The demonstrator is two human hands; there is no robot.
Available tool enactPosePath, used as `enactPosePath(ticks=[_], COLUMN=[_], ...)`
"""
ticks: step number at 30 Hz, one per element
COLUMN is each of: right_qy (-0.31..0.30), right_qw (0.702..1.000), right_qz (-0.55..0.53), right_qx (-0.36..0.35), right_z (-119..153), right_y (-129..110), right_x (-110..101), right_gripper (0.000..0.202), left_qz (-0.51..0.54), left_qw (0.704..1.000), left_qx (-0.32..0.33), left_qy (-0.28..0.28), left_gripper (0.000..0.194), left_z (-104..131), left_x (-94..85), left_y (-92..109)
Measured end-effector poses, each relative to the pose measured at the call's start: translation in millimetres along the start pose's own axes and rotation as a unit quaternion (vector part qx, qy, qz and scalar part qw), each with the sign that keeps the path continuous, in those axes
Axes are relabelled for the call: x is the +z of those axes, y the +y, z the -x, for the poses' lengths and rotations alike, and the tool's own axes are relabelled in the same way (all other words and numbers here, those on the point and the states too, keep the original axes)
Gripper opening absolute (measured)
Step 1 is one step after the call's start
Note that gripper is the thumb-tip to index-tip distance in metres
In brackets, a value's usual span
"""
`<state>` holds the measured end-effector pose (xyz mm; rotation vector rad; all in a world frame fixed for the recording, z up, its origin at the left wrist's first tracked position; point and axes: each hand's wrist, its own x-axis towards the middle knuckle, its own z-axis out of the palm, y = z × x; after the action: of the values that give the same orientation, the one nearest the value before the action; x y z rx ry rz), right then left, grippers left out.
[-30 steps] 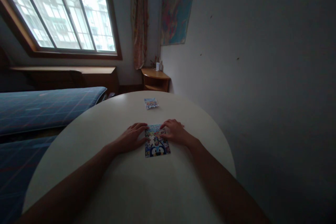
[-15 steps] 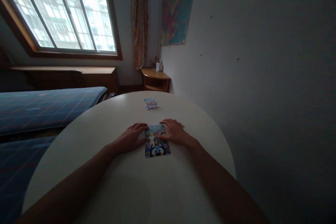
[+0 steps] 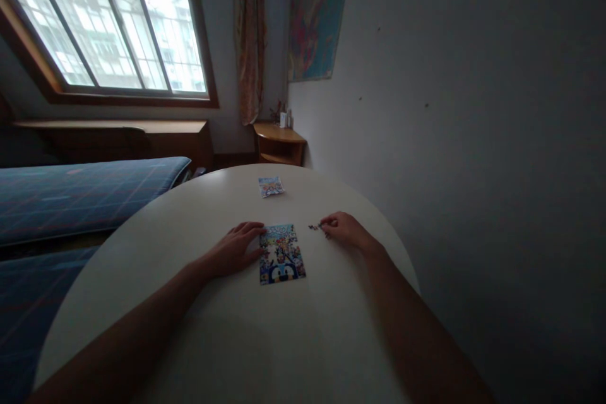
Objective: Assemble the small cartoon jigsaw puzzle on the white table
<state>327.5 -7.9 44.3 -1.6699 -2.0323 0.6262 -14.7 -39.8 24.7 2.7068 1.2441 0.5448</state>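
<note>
A colourful jigsaw puzzle lies flat on the white table, with a blue cartoon dog face at its near edge and a few pale gaps in the middle and right edge. Along its left edge rests my left hand, fingers spread and fingertips touching the border. My right hand is off to the right of the puzzle, thumb and fingers pinched together at a small puzzle piece. Beside those fingertips are a few loose puzzle pieces, small and dark.
Farther back on the round white table lies a small printed picture sheet, slightly curled. A blue plaid mattress stands to the left, a wall to the right. Behind the table is a wooden corner shelf.
My right hand has left the puzzle and moved right to the loose pieces, its fingers closing into a pinch. My left hand has stayed at the puzzle's left edge.
</note>
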Motion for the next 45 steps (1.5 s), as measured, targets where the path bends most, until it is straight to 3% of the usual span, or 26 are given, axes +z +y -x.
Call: enactPosePath(ticks=[7,15,23,30,39,45], right_qy=[-0.062,0.000,-0.019,-0.048,-0.026,-0.038], right_qw=[0.994,0.988,0.990,0.980,0.985,0.977], right_qz=[0.021,0.065,0.086,0.118,0.059,-0.043], right_qx=[-0.084,-0.138,-0.115,-0.154,-0.162,-0.204], right_z=[4.5,-2.4,-7.8,-12.3,-0.6,1.8], right_y=[-28.6,-35.9,-43.0,-42.0,-44.1,-47.6], right_x=[8.7,26.7,28.6,25.7,21.7,26.3], right_gripper=[0.027,0.030,0.025,0.023,0.021,0.018], left_qz=[-0.001,-0.001,0.001,0.004,0.001,0.003], left_qw=[1.000,1.000,1.000,1.000,1.000,1.000], left_qx=[0.002,0.000,-0.001,0.001,0.001,0.007], left_qy=[0.001,0.000,0.001,0.003,0.000,0.002], left_gripper=[0.047,0.048,0.046,0.045,0.044,0.045], left_z=[0.1,0.2,-0.7,-0.5,-0.2,-0.9], left_x=[2.5,1.3,0.6,1.0,1.9,3.1], left_y=[-3.3,-0.8,1.0,0.7,-1.0,-2.5])
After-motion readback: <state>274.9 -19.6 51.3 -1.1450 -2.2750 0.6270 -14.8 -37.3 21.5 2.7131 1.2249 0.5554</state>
